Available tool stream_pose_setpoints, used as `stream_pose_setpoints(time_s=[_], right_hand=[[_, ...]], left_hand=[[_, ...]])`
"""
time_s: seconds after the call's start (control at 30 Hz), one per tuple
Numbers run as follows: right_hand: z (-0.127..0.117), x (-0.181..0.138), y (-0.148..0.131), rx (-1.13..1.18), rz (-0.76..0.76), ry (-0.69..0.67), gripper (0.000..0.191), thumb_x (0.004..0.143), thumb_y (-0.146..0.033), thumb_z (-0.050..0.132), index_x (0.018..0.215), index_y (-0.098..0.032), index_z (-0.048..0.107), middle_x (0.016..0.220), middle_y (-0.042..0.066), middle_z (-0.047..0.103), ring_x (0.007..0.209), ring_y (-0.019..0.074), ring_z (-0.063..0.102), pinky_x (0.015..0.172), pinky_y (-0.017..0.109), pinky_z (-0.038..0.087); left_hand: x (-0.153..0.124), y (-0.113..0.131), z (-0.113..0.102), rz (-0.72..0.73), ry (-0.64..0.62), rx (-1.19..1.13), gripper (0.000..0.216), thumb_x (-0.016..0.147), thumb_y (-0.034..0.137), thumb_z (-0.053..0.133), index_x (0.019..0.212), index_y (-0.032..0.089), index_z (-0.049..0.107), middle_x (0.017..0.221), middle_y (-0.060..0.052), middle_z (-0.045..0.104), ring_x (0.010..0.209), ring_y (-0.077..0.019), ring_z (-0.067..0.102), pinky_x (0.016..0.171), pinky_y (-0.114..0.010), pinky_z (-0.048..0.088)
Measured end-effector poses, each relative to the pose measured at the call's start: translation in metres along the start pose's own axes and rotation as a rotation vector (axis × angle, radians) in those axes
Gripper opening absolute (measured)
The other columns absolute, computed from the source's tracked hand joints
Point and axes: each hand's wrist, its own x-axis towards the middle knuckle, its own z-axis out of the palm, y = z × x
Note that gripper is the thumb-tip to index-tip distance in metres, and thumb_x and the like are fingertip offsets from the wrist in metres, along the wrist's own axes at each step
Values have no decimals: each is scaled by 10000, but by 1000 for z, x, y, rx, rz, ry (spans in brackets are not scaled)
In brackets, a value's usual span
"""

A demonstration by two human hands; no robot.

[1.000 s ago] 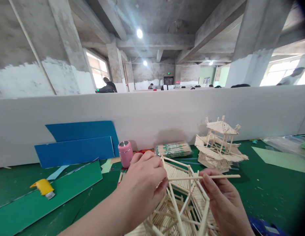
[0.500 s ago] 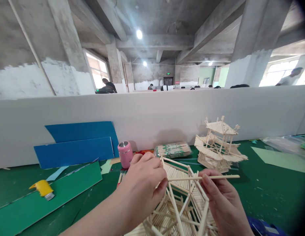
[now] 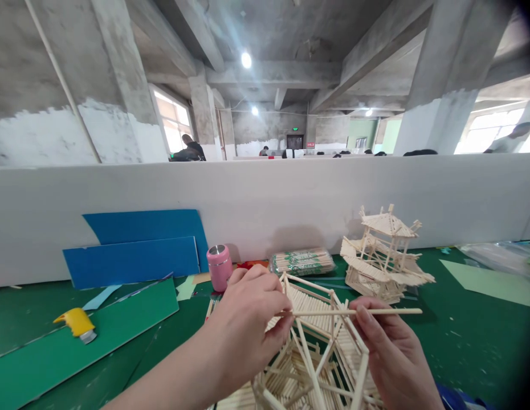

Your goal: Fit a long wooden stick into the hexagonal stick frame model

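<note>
Wooden and thin, a long stick lies level across the top of an unfinished stick frame at the near centre of the green table, pinched at its left end by the left hand and at its right part between thumb and fingertips of the right hand. Far right of the frame stands a finished stick pavilion; a wrapped bundle of sticks and a pink canister sit along the white partition, with blue boards and a yellow tool to the left.
</note>
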Motion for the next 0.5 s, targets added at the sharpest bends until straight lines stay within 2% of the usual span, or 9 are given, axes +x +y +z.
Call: stream_pose_setpoints(time_s=[0.23,0.4,0.5], right_hand=[[0,-1,-4,-65,28,60,187,627,-356,690,752,-228,635,689,-16,584,581,90,495,509,160,414],[1,-1,-7,-109,-6,96,195,599,-343,708,719,-207,636,715,5,599,594,124,536,517,208,445],[-3,0,-6,-101,25,100,187,605,-341,703,717,-209,632,691,15,609,602,146,558,515,229,455]], left_hand=[[-19,-17,-4,-80,44,-214,196,815,168,429,808,187,624,840,-43,565,841,-187,476,763,-358,362],[-32,-28,7,-159,134,-428,173,814,206,460,887,186,615,883,-49,553,838,-170,501,752,-321,409],[-36,-32,16,-178,167,-562,173,820,197,454,865,176,620,806,-36,560,764,-150,521,696,-288,432]])
